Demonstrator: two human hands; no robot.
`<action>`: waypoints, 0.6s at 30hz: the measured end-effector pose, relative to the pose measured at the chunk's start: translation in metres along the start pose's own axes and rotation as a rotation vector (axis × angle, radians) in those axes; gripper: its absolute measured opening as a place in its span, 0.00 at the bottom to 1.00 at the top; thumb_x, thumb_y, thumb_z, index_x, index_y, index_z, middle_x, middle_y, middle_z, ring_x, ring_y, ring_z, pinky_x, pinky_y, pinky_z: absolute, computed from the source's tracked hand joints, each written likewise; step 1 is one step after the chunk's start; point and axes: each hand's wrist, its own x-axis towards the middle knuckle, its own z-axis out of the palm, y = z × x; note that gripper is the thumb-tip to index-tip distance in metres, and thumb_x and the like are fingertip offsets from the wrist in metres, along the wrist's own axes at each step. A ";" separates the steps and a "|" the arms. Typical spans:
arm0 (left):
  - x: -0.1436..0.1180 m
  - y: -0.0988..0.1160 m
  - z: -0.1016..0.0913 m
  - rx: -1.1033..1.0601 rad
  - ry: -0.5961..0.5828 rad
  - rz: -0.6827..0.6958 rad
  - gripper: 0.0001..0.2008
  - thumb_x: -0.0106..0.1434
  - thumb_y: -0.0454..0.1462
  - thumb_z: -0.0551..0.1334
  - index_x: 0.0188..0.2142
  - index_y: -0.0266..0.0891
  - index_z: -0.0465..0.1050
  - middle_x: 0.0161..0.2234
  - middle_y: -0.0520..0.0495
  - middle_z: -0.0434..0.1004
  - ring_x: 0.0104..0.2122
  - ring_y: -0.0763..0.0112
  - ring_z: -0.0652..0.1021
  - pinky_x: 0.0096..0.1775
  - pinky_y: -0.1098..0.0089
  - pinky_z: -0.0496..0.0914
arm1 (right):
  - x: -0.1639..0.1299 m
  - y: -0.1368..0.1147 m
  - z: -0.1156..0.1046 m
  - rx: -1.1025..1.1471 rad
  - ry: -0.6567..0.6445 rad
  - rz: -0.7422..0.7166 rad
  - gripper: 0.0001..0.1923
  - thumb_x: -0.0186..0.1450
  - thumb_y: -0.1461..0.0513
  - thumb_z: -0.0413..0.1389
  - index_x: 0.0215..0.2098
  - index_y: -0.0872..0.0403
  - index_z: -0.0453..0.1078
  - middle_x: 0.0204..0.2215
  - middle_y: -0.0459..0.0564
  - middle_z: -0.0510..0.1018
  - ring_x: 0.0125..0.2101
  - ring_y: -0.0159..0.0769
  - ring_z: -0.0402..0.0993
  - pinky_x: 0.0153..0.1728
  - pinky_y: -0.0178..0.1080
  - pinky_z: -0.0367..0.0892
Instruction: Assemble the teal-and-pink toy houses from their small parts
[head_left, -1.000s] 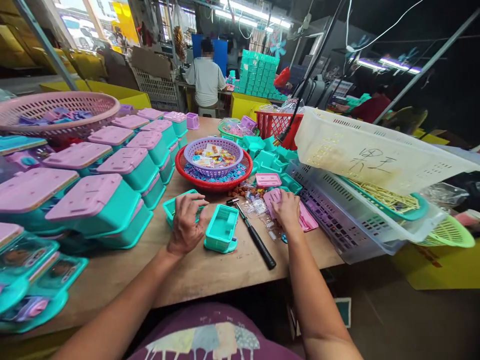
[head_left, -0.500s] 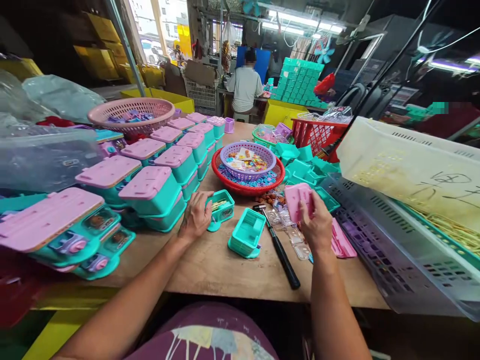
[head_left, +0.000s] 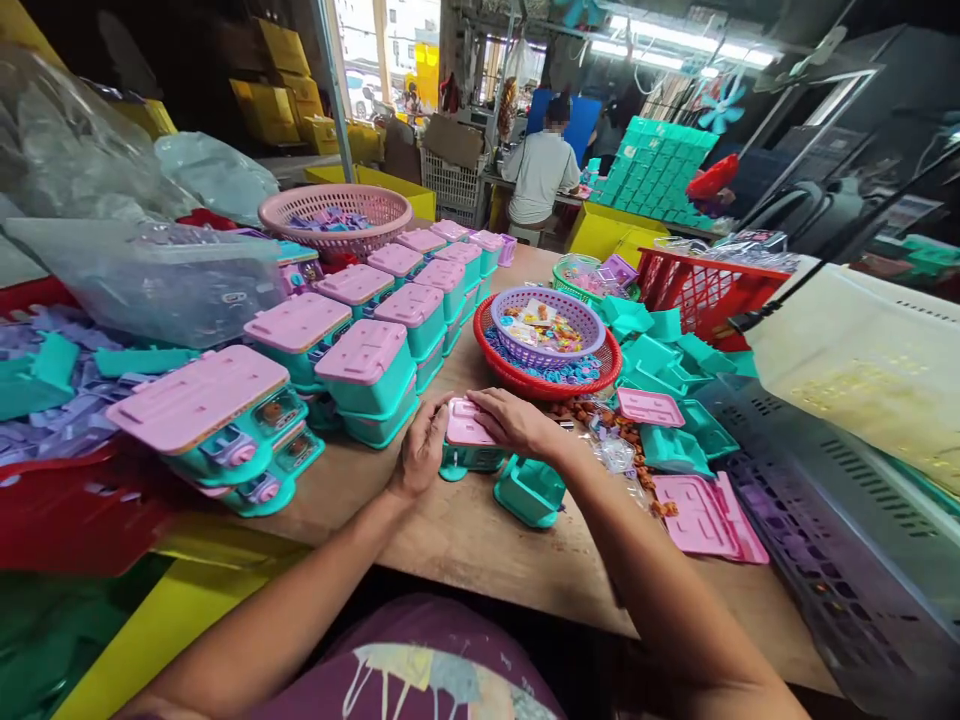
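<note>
My left hand (head_left: 421, 448) grips the left side of a teal toy box (head_left: 472, 458) on the wooden table. A pink lid (head_left: 466, 424) lies on top of that box, and my right hand (head_left: 511, 420) rests flat on it, pressing from above. A second teal box (head_left: 529, 490), open and without a lid, stands just to the right of it, under my right forearm. Loose pink lids (head_left: 699, 513) lie on the table further right.
Rows of lidded teal boxes (head_left: 367, 366) fill the table's left. A red basket (head_left: 592, 380) holds a purple basket (head_left: 586, 325) of small parts. Teal shells (head_left: 660, 350), a red crate (head_left: 701, 290) and large plastic crates (head_left: 862, 350) stand right. A person (head_left: 541, 175) sits at a far table.
My right hand has carried the pink lid from the right over to the teal box and set it on top. My left hand stays at that box. The view has swung left.
</note>
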 end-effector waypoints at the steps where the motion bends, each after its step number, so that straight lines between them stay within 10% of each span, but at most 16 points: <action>1: 0.000 -0.002 0.003 -0.009 0.018 -0.022 0.21 0.69 0.48 0.51 0.51 0.37 0.71 0.51 0.40 0.75 0.53 0.60 0.74 0.56 0.60 0.68 | -0.001 -0.002 0.001 0.005 0.003 0.010 0.23 0.74 0.58 0.41 0.61 0.62 0.61 0.51 0.63 0.73 0.50 0.42 0.72 0.52 0.48 0.70; 8: 0.004 -0.024 0.014 -0.095 0.121 -0.192 0.24 0.68 0.53 0.50 0.46 0.40 0.74 0.48 0.42 0.78 0.49 0.59 0.77 0.50 0.62 0.72 | -0.013 -0.008 -0.003 0.038 -0.061 -0.051 0.52 0.58 0.39 0.58 0.66 0.65 0.50 0.56 0.70 0.66 0.55 0.53 0.65 0.55 0.55 0.66; 14: 0.000 -0.024 0.016 -0.181 0.071 -0.250 0.30 0.69 0.56 0.41 0.43 0.38 0.73 0.42 0.43 0.79 0.43 0.61 0.79 0.43 0.65 0.73 | -0.009 -0.014 -0.003 -0.012 -0.073 0.002 0.50 0.60 0.39 0.55 0.66 0.65 0.50 0.56 0.69 0.66 0.53 0.52 0.66 0.53 0.55 0.67; 18: -0.003 -0.016 0.016 -0.229 0.008 -0.228 0.17 0.67 0.49 0.55 0.43 0.39 0.71 0.37 0.49 0.77 0.36 0.68 0.77 0.36 0.72 0.71 | -0.008 -0.020 0.002 -0.080 -0.105 0.030 0.50 0.61 0.37 0.52 0.66 0.65 0.50 0.54 0.69 0.66 0.51 0.53 0.65 0.50 0.57 0.68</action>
